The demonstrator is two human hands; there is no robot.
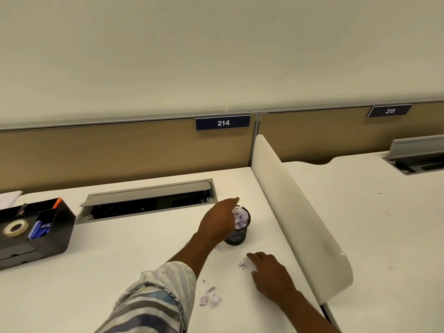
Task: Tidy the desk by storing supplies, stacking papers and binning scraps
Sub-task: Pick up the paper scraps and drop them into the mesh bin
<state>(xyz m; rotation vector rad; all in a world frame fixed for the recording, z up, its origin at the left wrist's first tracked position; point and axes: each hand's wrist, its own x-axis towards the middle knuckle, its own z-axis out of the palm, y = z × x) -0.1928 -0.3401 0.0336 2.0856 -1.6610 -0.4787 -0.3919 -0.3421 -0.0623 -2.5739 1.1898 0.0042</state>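
A small dark mesh bin (240, 236) stuffed with white paper scraps stands on the white desk (120, 272), close to the divider. My left hand (217, 223) hovers over the bin's left rim, fingers stretched out and apart, holding nothing that I can see. My right hand (270, 272) rests palm down on the desk in front of the bin, fingers curled onto a white paper scrap (254, 269). One small scrap (241, 264) lies just left of those fingers. Several more torn scraps (210, 298) lie nearer to me, between my arms.
A black desk organiser (57, 239) at the left holds a tape roll (15, 228), a blue item (38, 229) and an orange pen. An open grey cable hatch (149, 200) sits behind. A white curved divider (300, 212) bounds the desk on the right. Paper (8, 198) lies at far left.
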